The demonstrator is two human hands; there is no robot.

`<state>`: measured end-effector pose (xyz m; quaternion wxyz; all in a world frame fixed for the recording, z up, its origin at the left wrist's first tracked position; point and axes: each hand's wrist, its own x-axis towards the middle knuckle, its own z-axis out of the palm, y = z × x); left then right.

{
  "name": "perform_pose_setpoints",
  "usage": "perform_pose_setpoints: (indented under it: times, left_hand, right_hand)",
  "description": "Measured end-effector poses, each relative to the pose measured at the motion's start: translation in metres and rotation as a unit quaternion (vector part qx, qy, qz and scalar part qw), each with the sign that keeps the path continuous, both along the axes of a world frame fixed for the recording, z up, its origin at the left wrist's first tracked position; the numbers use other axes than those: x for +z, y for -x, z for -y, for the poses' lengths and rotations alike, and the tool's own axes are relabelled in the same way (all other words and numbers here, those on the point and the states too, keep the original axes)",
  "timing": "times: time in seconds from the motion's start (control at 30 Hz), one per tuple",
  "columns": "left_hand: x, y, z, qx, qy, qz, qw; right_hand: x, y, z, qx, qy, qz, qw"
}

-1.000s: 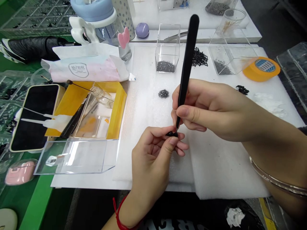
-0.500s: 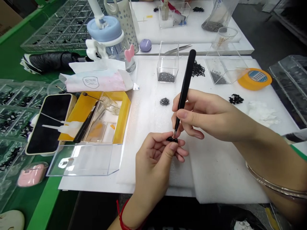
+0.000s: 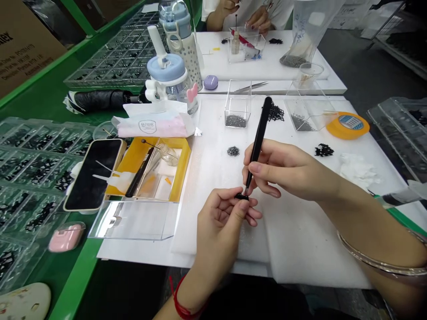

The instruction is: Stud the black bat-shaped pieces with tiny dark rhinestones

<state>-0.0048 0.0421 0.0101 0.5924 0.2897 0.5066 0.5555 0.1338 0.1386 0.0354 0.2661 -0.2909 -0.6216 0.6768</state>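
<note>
Between the thumb and fingers of my left hand [image 3: 222, 222] is a small shiny black part [image 3: 240, 196], whose exact kind I cannot make out. My right hand [image 3: 283, 171] is closed around black tweezers [image 3: 261, 133], held steeply like a pen. The tweezer tips point down at the black part and meet it or nearly so; anything pinched in them is too small to see. Beyond my hands lies a little heap of tiny dark grey pieces [image 3: 233, 151] on the white foam sheet [image 3: 207, 178].
A yellow tray [image 3: 183, 171] with a glass bottle stands left, beside a phone [image 3: 95, 173]. Clear boxes [image 3: 237, 111] of tiny pieces, black part piles [image 3: 323, 150] and orange tape [image 3: 348, 125] lie beyond. Drink bottles [image 3: 167, 69] stand back left. Another person's hands [image 3: 258, 20] work across the table.
The camera view has tilted up and shifted left, bringing the other person's hands into view. My hands keep nearly the same pose, with the tweezer tips still at the black part.
</note>
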Motion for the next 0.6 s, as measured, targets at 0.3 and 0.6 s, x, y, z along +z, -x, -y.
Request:
perform_pose_setpoints:
  times: [0.3,0.6]
  left_hand:
    - [-0.001,-0.0004,0.001,-0.003,-0.013,-0.006,1.0]
    - [-0.0021,-0.001,0.001,-0.004,-0.025,-0.007,1.0]
  right_hand:
    - [-0.0005,-0.0012,-0.0007,0.019,0.017,0.007,1.0]
    - [-0.0003,-0.0019,-0.0001,0.018,0.014,0.007,1.0]
